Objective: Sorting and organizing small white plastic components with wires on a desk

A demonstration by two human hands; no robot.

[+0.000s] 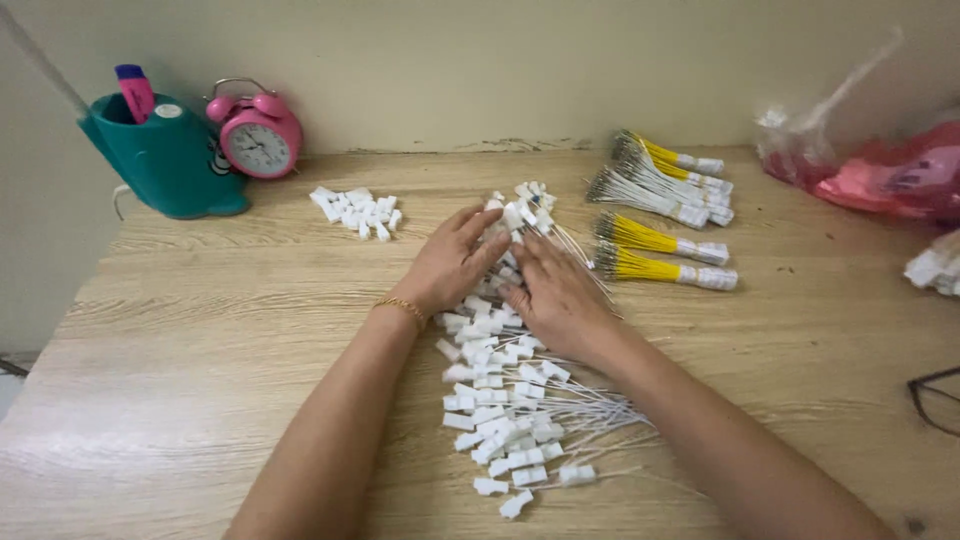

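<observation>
Left hand point(450, 262) and right hand point(558, 298) rest palms-down, fingers extended and gripping nothing, on a long heap of white plastic connectors with thin white wires point(500, 400) at centre of the wood-grain tabletop point(200, 350). Yellow wire bundles point(660, 240), bound with white wraps, lie at 2 o'clock; loose white connector blocks point(357, 211) at 11 o'clock.

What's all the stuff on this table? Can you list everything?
white connector pieces with thin wires: a big pile, white, middle of the table, under both hands
small pile of white connectors: many, white, back of the table
yellow wire bundles: several, yellow and white, back right
alarm clock: one, pink, back left
pen holder: one, teal, back left corner
plastic bags: pink and clear, far right
glasses: one, dark, right edge
table: one, light wood
left hand: on the pile, gold bracelet
right hand: on the pile
</observation>
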